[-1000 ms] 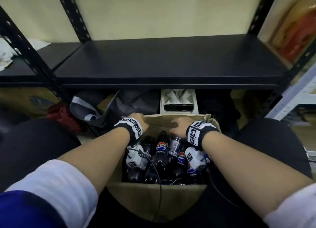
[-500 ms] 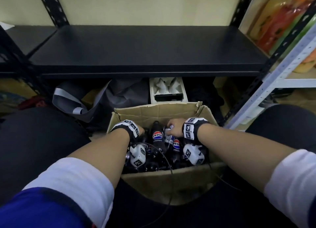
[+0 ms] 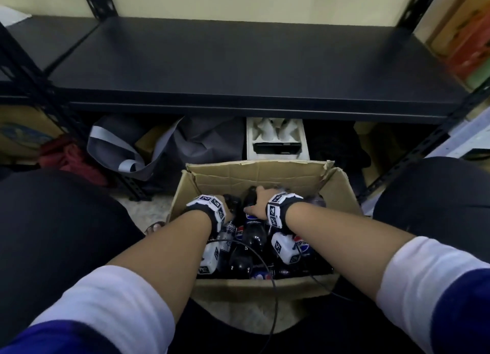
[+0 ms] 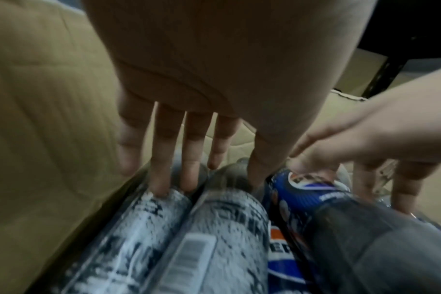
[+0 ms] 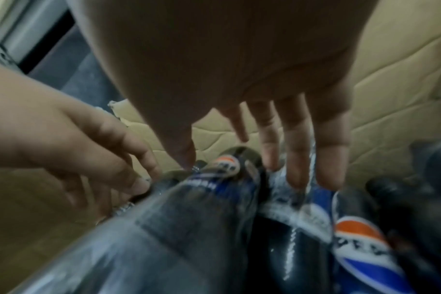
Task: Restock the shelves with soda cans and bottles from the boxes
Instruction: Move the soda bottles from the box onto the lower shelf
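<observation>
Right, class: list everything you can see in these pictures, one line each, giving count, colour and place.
cardboard box: one, brown, open, on the floor between the knees.
soda bottles: many, exact count unclear, dark with blue Pepsi labels, lying in the box.
shelf: one, black, above and behind the box.
grey bag: one, under the shelf, left.
white moulded tray: one, under the shelf, behind the box.
red cloth: one, far left, on the floor.
left hand: fingers straight, reaching onto bottles.
right hand: fingers straight, reaching onto bottles.

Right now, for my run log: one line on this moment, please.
phase: reaching into box | left hand: open, touching white-label bottle | right hand: open, straddling Pepsi bottle | lifted: nothing
</observation>
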`<move>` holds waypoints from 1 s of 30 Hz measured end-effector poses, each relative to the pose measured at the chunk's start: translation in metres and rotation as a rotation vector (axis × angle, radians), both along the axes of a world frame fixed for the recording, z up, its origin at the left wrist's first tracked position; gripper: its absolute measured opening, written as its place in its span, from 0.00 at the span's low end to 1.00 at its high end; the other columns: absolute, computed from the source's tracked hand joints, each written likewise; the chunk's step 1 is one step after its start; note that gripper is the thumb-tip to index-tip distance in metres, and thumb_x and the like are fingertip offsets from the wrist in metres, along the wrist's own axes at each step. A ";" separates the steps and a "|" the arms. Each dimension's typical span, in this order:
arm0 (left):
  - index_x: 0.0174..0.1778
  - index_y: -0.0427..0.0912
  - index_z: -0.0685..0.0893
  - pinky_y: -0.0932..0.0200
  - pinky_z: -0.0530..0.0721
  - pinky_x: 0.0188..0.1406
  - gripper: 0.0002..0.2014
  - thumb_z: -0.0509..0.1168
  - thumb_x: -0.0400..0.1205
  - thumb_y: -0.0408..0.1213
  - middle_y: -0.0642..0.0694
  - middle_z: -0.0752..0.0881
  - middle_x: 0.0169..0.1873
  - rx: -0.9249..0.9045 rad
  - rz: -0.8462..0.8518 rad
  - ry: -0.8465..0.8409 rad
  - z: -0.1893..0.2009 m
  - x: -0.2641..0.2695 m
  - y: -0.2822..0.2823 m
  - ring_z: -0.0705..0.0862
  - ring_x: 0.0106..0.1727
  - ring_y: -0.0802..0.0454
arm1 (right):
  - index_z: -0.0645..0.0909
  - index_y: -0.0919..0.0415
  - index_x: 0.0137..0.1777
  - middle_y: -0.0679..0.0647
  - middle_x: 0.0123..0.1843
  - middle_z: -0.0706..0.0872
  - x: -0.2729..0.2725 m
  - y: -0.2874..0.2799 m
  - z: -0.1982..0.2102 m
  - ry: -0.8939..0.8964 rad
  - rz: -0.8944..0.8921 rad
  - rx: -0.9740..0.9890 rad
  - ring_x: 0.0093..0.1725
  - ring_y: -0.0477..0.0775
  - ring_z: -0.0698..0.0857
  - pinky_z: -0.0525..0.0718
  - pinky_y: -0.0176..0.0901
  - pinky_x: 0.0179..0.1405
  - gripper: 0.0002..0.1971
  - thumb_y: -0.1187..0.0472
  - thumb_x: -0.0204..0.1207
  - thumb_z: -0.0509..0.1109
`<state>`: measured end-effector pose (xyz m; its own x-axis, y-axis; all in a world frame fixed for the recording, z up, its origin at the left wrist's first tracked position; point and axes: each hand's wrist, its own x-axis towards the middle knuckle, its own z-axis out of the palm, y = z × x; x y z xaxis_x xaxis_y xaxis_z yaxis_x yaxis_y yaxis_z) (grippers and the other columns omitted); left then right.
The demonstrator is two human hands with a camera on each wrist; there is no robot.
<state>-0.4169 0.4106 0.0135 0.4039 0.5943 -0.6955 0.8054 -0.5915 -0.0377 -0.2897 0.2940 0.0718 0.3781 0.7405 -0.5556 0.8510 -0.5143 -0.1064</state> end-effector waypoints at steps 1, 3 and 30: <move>0.52 0.58 0.88 0.34 0.87 0.57 0.17 0.69 0.75 0.64 0.48 0.90 0.54 0.009 0.012 0.002 0.002 0.000 -0.005 0.88 0.50 0.41 | 0.66 0.61 0.78 0.64 0.69 0.82 -0.003 0.001 -0.004 0.010 -0.044 0.010 0.61 0.66 0.84 0.77 0.47 0.45 0.42 0.30 0.76 0.66; 0.58 0.50 0.87 0.45 0.86 0.60 0.19 0.69 0.78 0.57 0.45 0.89 0.58 0.026 0.064 -0.047 0.031 -0.004 -0.025 0.87 0.58 0.39 | 0.65 0.63 0.79 0.65 0.71 0.80 -0.007 0.003 -0.011 0.041 -0.126 0.016 0.61 0.66 0.84 0.77 0.47 0.44 0.45 0.30 0.74 0.68; 0.76 0.41 0.75 0.55 0.82 0.57 0.42 0.77 0.71 0.60 0.40 0.84 0.67 -0.050 0.180 -0.027 0.066 0.010 -0.054 0.84 0.59 0.42 | 0.87 0.59 0.54 0.58 0.40 0.94 0.027 -0.020 -0.016 0.597 -0.515 0.016 0.38 0.63 0.94 0.93 0.60 0.47 0.41 0.35 0.42 0.82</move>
<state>-0.4070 0.3564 0.0799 0.3134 0.6232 -0.7165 0.8986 -0.4386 0.0116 -0.2623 0.2737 0.0557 0.3170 0.5629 -0.7633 0.3024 -0.8228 -0.4812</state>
